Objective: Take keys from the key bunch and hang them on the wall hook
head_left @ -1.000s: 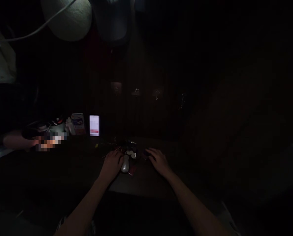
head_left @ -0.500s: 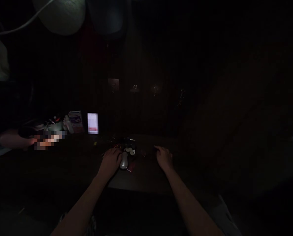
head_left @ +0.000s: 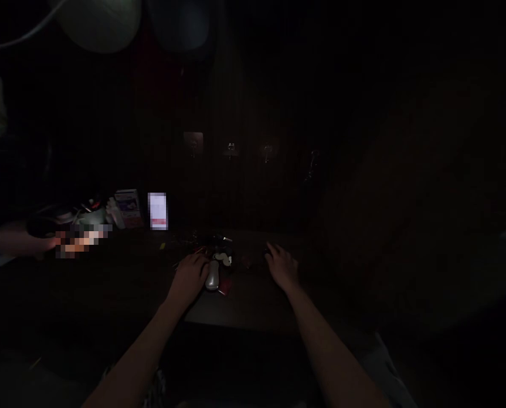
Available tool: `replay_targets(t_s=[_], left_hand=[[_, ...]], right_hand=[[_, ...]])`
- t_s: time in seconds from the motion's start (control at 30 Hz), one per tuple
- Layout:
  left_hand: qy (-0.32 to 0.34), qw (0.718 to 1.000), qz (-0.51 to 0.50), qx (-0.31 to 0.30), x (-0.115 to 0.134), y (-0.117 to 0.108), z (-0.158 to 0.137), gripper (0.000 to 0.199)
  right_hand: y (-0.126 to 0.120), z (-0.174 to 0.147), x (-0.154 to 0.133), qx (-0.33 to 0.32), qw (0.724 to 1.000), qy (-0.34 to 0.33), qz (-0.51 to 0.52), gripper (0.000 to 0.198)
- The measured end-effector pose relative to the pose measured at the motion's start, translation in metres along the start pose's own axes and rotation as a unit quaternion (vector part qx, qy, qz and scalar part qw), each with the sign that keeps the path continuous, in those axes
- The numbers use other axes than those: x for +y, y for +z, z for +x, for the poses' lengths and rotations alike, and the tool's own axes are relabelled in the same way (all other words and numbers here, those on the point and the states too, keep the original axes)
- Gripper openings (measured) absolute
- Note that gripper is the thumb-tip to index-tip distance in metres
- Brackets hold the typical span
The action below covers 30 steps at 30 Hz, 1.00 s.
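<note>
The scene is very dark. My left hand (head_left: 190,275) lies low over the table, palm down with fingers stretched forward, at the left side of a pile of small things. Right beside its thumb is a smooth, silvery, rounded object (head_left: 212,276) whose kind I cannot make out. Past that sit a pale curvy piece (head_left: 224,259) and a small red item (head_left: 225,287). Further right, my right hand (head_left: 283,267) rests on the tabletop with its fingers apart, nothing visible in it. Dark small items near the left fingertips are too dim to name.
A lit screen (head_left: 158,211) stands upright at the back. Left of it are a box (head_left: 128,208), small bottles (head_left: 114,213) and a pinkish object (head_left: 21,239). Several hooks (head_left: 231,148) hang on the back wall. A yellow bit (head_left: 162,246) lies on the table (head_left: 219,314).
My right hand's fingers have spread and reach slightly further forward. The left hand stays by the silvery object. The whole view has shifted slightly.
</note>
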<state>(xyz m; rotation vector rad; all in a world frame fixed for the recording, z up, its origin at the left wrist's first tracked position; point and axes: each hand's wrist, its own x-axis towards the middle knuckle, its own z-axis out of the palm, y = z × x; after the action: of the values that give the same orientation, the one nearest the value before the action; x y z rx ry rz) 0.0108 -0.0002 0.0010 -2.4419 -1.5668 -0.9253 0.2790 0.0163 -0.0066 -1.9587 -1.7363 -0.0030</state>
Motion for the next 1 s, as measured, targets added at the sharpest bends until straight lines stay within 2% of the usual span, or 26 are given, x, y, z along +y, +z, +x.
replay_targets(t_s=[0.13,0.37,0.5,0.6,0.7,1.0], left_hand=[[-0.001,1.000,-0.001,0.001,0.000,-0.001,0.000,0.022],[-0.013,1.000,-0.001,-0.016,0.003,-0.004,0.001,0.022],[-0.011,1.000,-0.006,-0.018,0.003,-0.004,0.001,0.023],[-0.005,1.000,-0.009,-0.016,0.001,-0.003,0.001,0.023],[-0.007,1.000,-0.008,-0.008,0.000,-0.001,0.001,0.022],[-0.013,1.000,-0.015,-0.005,0.000,-0.001,0.000,0.021]], right_hand=[[0.000,0.000,-0.001,-0.006,1.000,-0.012,-0.002,0.032],[-0.004,0.000,0.005,0.014,0.999,0.024,0.038,0.028],[0.002,0.002,0.014,0.046,0.992,0.019,0.118,0.026],[0.008,0.005,0.019,0.061,0.976,0.015,0.207,0.021],[0.010,0.007,0.022,0.066,0.966,0.018,0.250,0.017],[0.005,0.005,0.019,0.030,0.987,-0.003,0.157,0.029]])
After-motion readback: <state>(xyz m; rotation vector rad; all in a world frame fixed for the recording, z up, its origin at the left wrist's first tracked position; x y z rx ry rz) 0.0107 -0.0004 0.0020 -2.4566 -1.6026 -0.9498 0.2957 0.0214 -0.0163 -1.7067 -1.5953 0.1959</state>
